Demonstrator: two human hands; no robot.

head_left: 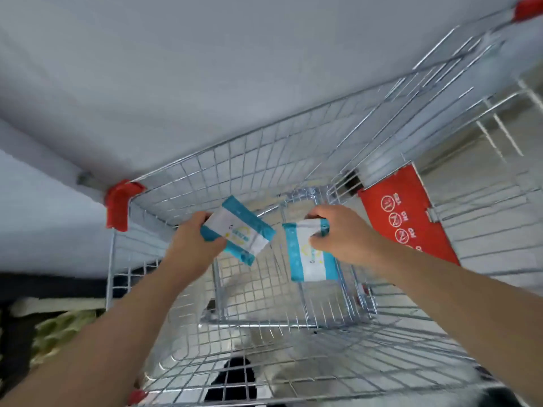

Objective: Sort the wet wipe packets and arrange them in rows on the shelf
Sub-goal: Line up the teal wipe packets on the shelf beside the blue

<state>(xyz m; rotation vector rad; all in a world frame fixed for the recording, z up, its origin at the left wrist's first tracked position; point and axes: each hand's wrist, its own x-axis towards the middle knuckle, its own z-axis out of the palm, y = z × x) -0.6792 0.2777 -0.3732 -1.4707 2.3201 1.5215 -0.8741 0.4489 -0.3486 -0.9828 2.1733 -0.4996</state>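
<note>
Head view, looking down into a wire trolley [264,160]. The left hand [191,242] was clamped on one wet wipe packet [244,233] at its near end, with the thumb over the printed face and the fingers curled round the far edge. The right hand [343,236] pinched a second packet [311,259] at its upper end, so that the pouch hung downward from the fingers. Both packets were held in the air over the trolley basket, apart from each other and above the mesh floor. A red seat flap [405,218] with warning symbols stood at the right wall. The shelf could not be made out with certainty.

Judged from the pictures, the packets were light, soft film pouches. They were likely to sag when held by one end and to slide against smooth film. A hold across the middle, thumb on the face and fingers beneath, would probably keep each one flat for setting in a row.
</note>
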